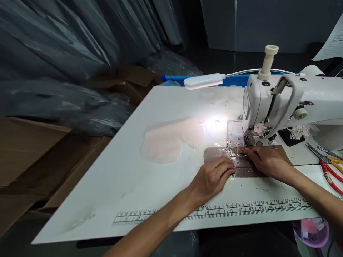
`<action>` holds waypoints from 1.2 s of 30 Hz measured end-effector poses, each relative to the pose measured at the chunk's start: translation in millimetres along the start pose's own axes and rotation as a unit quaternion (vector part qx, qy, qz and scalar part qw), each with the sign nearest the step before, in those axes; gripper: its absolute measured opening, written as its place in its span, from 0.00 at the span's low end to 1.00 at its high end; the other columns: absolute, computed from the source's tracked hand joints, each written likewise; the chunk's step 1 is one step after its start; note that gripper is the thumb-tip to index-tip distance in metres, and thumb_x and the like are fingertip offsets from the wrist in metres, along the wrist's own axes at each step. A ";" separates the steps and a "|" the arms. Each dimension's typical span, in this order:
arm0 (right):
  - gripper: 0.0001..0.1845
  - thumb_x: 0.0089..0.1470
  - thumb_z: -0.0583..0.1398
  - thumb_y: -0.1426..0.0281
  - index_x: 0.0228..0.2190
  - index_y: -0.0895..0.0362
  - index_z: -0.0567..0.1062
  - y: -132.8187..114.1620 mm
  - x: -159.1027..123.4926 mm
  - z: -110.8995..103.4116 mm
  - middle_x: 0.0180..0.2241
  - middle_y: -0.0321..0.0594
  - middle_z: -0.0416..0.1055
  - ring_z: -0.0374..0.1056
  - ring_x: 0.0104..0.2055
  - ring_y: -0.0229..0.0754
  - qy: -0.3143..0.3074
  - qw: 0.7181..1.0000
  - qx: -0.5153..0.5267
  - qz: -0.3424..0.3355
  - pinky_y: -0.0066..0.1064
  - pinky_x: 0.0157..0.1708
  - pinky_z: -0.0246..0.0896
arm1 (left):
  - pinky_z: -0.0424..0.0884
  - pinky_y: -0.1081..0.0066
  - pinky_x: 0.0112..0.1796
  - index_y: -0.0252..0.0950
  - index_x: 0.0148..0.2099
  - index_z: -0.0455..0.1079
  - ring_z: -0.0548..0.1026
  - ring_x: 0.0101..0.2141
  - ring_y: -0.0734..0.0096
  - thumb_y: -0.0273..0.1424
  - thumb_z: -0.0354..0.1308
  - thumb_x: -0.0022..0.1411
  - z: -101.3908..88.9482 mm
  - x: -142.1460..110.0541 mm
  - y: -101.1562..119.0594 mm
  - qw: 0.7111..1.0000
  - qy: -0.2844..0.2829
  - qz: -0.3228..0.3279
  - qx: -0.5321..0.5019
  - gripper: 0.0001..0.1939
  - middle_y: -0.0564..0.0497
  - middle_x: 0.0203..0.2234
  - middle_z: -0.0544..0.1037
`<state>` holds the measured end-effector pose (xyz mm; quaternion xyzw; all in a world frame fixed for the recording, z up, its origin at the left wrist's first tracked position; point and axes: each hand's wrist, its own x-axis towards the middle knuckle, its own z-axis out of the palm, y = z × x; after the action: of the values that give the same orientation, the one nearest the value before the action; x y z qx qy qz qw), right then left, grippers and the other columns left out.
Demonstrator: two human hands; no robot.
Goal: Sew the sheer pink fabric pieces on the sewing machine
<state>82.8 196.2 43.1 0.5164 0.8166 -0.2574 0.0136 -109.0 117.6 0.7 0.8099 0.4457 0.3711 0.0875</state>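
Crosswise, the brown panel (pixel 250 172) ran beneath the curled left hand (pixel 214 175) and right hand (pixel 268 162), the latter nearer the sewing machine (pixel 318 94); their grip was unclear.

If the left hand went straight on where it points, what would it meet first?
Likely the right hand, its fingertips just ahead over the brown panel; depth is unclear.
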 end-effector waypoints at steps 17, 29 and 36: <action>0.25 0.67 0.50 0.58 0.22 0.57 0.69 1.4 -6.4 -5.5 0.22 0.38 0.69 0.62 0.24 0.36 0.011 0.998 -0.061 -0.022 0.29 0.27 0.49 | 0.75 0.64 0.30 0.33 0.41 0.73 0.76 0.30 0.64 0.36 0.50 0.72 -3.8 -3.6 20.8 0.988 -0.029 0.147 0.026 0.14 0.44 0.33 0.80; 0.18 0.67 0.52 0.60 0.31 0.58 0.72 -14.1 -5.9 7.8 0.26 0.42 0.74 0.69 0.27 0.41 0.015 0.992 -0.121 -0.020 0.30 0.27 0.48 | 0.77 0.67 0.35 0.30 0.41 0.73 0.75 0.33 0.67 0.32 0.53 0.70 -2.8 -7.2 21.3 0.987 -0.076 0.139 -0.032 0.11 0.44 0.33 0.79; 0.20 0.67 0.49 0.60 0.29 0.56 0.71 21.8 -35.2 -4.4 0.21 0.38 0.71 0.69 0.24 0.40 0.019 0.994 -0.102 -0.030 0.29 0.24 0.45 | 0.79 0.65 0.41 0.31 0.52 0.69 0.78 0.43 0.65 0.30 0.54 0.70 -14.0 1.2 -0.7 0.995 0.010 0.090 -0.039 0.11 0.42 0.43 0.79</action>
<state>118.8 176.0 48.2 0.4925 0.8538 -0.1635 0.0426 -118.6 116.3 10.9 0.8388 0.3572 0.4028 0.0808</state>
